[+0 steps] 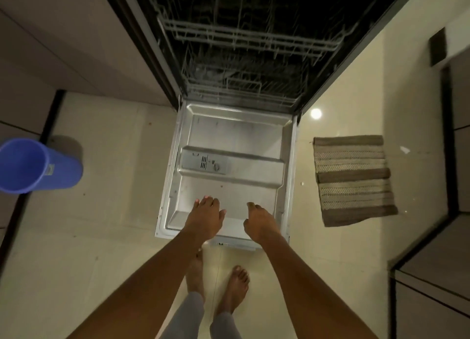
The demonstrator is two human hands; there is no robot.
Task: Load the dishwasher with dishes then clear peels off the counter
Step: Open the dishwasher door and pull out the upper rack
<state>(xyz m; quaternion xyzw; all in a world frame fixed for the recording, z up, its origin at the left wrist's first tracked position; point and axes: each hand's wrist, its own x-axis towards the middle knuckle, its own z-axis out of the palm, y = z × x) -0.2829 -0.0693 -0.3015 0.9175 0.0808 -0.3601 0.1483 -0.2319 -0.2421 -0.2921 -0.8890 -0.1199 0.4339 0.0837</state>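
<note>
The dishwasher stands open in front of me, its steel door (236, 135) folded down flat over the floor. Inside the dark cavity I see the upper wire rack (244, 37) and the lower wire rack (236, 89); no dishes show in either. My left hand (204, 218) and my right hand (259, 220) hover over the near edge of the door, fingers relaxed and pointing forward, holding nothing. I cannot tell whether they touch the door. A detergent compartment (203, 163) sits on the door's inner face.
A blue plastic bin (33, 165) stands on the floor at the left. A striped brown mat (353, 178) lies right of the door. Cabinet fronts (432, 300) line the right side and the back left. My bare feet (236, 285) stand just behind the door's edge.
</note>
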